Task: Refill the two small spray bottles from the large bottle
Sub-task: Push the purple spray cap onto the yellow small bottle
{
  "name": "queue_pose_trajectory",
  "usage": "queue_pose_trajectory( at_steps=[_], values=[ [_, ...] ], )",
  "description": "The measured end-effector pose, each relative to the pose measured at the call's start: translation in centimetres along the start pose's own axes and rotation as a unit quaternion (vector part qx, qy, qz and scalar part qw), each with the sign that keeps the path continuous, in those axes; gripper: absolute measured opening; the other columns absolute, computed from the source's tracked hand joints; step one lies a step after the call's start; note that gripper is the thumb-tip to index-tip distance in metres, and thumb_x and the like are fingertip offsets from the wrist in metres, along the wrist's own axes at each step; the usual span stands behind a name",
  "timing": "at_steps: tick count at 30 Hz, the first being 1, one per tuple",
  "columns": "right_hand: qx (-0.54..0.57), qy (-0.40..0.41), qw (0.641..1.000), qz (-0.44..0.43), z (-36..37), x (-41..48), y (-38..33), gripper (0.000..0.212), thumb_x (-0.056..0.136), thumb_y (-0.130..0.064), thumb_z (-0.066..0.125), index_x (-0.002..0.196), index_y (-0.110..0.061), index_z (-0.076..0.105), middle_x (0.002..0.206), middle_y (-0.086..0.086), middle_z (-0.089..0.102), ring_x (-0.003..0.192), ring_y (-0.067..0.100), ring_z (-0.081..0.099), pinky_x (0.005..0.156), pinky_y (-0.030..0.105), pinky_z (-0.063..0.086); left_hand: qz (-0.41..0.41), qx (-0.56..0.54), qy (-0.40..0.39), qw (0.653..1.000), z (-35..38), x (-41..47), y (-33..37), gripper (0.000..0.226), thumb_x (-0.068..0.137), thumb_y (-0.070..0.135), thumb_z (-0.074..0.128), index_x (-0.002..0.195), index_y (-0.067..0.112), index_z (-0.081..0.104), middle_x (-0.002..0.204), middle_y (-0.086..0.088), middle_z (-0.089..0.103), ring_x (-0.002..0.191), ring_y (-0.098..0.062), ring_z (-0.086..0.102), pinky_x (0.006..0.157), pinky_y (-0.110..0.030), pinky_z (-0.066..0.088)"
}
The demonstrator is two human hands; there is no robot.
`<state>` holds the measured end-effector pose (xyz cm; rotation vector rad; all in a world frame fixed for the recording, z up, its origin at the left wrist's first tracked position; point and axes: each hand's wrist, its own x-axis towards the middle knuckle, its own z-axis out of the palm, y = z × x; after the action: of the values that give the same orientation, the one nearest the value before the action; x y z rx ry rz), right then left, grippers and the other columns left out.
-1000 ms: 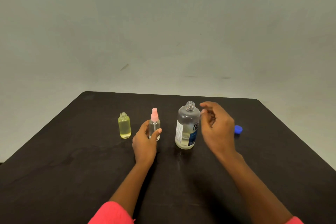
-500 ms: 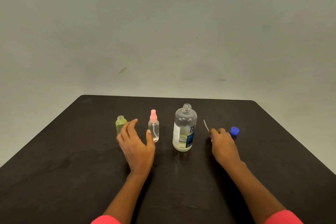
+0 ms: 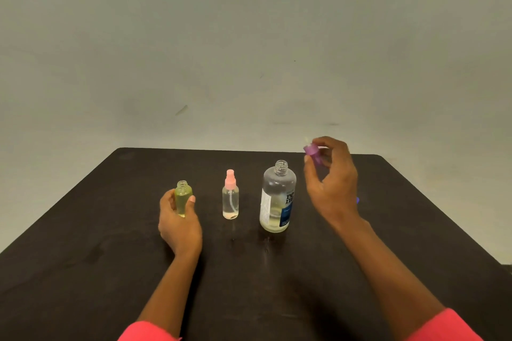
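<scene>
Right hand [image 3: 332, 188] higher — blue cap [image 3: 358, 199] half-hidden

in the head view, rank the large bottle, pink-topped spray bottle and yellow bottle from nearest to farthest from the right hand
From the right hand, holding the purple spray cap:
1. large bottle, just left of it
2. pink-topped spray bottle, mid-row
3. yellow bottle, far left, in the left hand
</scene>
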<state>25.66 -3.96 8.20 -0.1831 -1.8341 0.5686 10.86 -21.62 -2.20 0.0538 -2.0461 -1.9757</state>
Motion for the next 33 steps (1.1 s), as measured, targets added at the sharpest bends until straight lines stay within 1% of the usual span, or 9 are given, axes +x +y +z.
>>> queue_pose_trajectory(
  at_steps=[3, 6, 11, 13, 18, 24, 27, 30, 33],
  values=[
    [0.024, -0.046, 0.998, -0.029, 0.8, 0.2, -2.0, 0.030, 0.081, 0.001, 0.063, 0.109, -0.009, 0.058, 0.100, 0.004, 0.060, 0.085, 0.006, 0.057, 0.076, 0.011, 0.044, 0.032, -0.006, 0.005, 0.999, -0.5, -0.5, 0.2, 0.037, 0.089, 0.017, 0.065, 0.123, 0.017, 0.054, 0.118, -0.003, 0.062, 0.109, -0.019, 0.058, 0.095, -0.036, 0.047],
    [0.057, -0.121, 0.990, -0.038, 1.5, 0.0, -3.5, 0.029, 0.083, 0.002, 0.063, 0.109, -0.010, 0.060, 0.100, 0.000, 0.062, 0.093, 0.000, 0.058, 0.082, 0.010, 0.045, 0.103, 0.008, -0.004, 0.995, -1.1, -1.2, 0.4, 0.037, 0.088, 0.017, 0.066, 0.123, 0.018, 0.054, 0.117, 0.001, 0.060, 0.109, -0.017, 0.056, 0.094, -0.041, 0.048],
    [0.086, -0.219, 0.971, -0.043, 3.0, -1.5, -4.5, 0.023, 0.087, -0.012, 0.063, 0.110, -0.012, 0.063, 0.101, -0.002, 0.064, 0.091, 0.006, 0.060, 0.080, 0.017, 0.049, 0.231, 0.042, -0.017, 0.972, -1.9, -2.5, 0.7, 0.042, 0.083, 0.002, 0.069, 0.123, 0.007, 0.057, 0.118, -0.007, 0.060, 0.109, -0.009, 0.048, 0.092, -0.025, 0.040],
    [0.080, -0.244, 0.964, -0.060, 3.5, -2.1, -4.7, 0.023, 0.088, -0.014, 0.061, 0.111, -0.011, 0.063, 0.102, -0.001, 0.064, 0.091, 0.008, 0.058, 0.080, 0.021, 0.048, 0.262, 0.051, -0.027, 0.963, -2.0, -2.7, 0.7, 0.044, 0.081, -0.002, 0.069, 0.122, 0.006, 0.058, 0.117, -0.009, 0.061, 0.109, -0.008, 0.047, 0.092, -0.026, 0.040],
    [0.060, -0.250, 0.964, -0.064, 3.8, -2.6, -5.3, 0.024, 0.088, -0.018, 0.056, 0.110, -0.010, 0.063, 0.099, 0.000, 0.063, 0.086, 0.008, 0.055, 0.078, 0.019, 0.046, 0.282, 0.062, -0.042, 0.956, -1.8, -2.7, 0.4, 0.048, 0.081, -0.006, 0.067, 0.126, 0.006, 0.056, 0.120, -0.012, 0.060, 0.114, -0.020, 0.050, 0.091, -0.039, 0.049],
    [0.050, -0.215, 0.974, -0.055, 3.5, -2.3, -5.2, 0.022, 0.090, -0.022, 0.054, 0.106, -0.011, 0.063, 0.096, 0.000, 0.063, 0.084, 0.009, 0.057, 0.071, 0.021, 0.049, 0.286, 0.064, -0.049, 0.955, -1.7, -2.8, 0.5, 0.050, 0.082, -0.006, 0.066, 0.129, 0.007, 0.054, 0.122, -0.012, 0.058, 0.115, -0.023, 0.051, 0.093, -0.036, 0.045],
    [0.047, -0.197, 0.978, -0.048, 3.3, -2.2, -5.2, 0.024, 0.090, -0.027, 0.051, 0.105, -0.012, 0.063, 0.094, -0.001, 0.063, 0.083, 0.010, 0.057, 0.070, 0.022, 0.050, 0.286, 0.062, -0.051, 0.955, -1.6, -2.9, 0.5, 0.049, 0.083, -0.005, 0.066, 0.129, 0.007, 0.053, 0.122, -0.012, 0.058, 0.115, -0.018, 0.048, 0.093, -0.034, 0.043],
    [0.036, -0.220, 0.974, -0.038, 3.3, -2.3, -5.2, 0.022, 0.090, -0.025, 0.054, 0.106, -0.012, 0.063, 0.095, 0.000, 0.064, 0.084, 0.010, 0.058, 0.072, 0.024, 0.051, 0.308, 0.067, -0.062, 0.947, -1.7, -2.9, 0.4, 0.050, 0.082, -0.006, 0.066, 0.129, 0.005, 0.052, 0.122, -0.014, 0.058, 0.115, -0.017, 0.047, 0.093, -0.033, 0.043],
    [0.024, -0.272, 0.962, -0.033, 3.7, -2.5, -5.2, 0.021, 0.090, -0.020, 0.056, 0.109, -0.013, 0.063, 0.098, 0.001, 0.063, 0.086, 0.010, 0.055, 0.076, 0.026, 0.049, 0.368, 0.081, -0.087, 0.922, -1.5, -2.9, 0.2, 0.047, 0.083, -0.003, 0.066, 0.128, 0.002, 0.052, 0.121, -0.016, 0.059, 0.115, -0.019, 0.047, 0.095, -0.033, 0.045]
  ],
)
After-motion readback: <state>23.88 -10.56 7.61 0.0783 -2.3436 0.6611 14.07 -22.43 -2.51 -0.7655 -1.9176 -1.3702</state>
